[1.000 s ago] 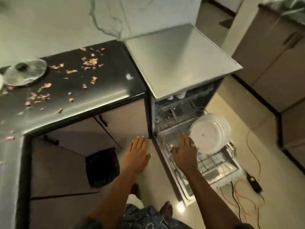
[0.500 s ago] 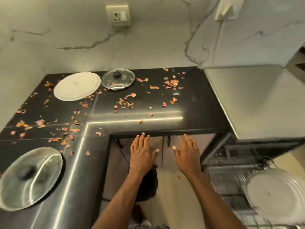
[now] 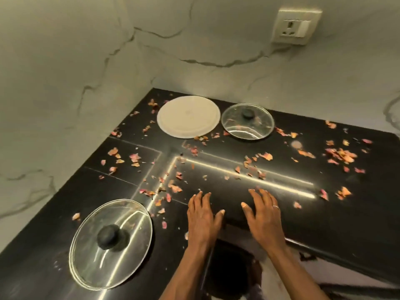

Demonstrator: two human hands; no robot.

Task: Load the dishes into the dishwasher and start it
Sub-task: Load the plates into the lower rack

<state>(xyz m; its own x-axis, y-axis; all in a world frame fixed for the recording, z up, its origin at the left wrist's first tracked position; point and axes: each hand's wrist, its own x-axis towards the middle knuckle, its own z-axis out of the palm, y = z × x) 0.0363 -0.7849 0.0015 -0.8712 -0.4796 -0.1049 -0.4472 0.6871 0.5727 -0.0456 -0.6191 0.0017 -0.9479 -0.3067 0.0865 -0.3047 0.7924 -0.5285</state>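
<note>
Turned from dishwasher to counter (image 3: 324,224); my left hand (image 3: 202,215) and right hand (image 3: 263,215) hover flat, grasping nothing (rack out of view). Plate (image 3: 187,116), two lids (image 3: 247,121) next to load.

text: none legible | wall socket (image 3: 296,27): no readable marking | white plate (image 3: 187,116), small glass lid (image 3: 247,121), large glass lid (image 3: 111,243): no readable print | countertop (image 3: 324,224): nothing readable

dim, warm | strip glare on black countertop (image 3: 238,191) | mild blur | wide-angle bending at edges
</note>
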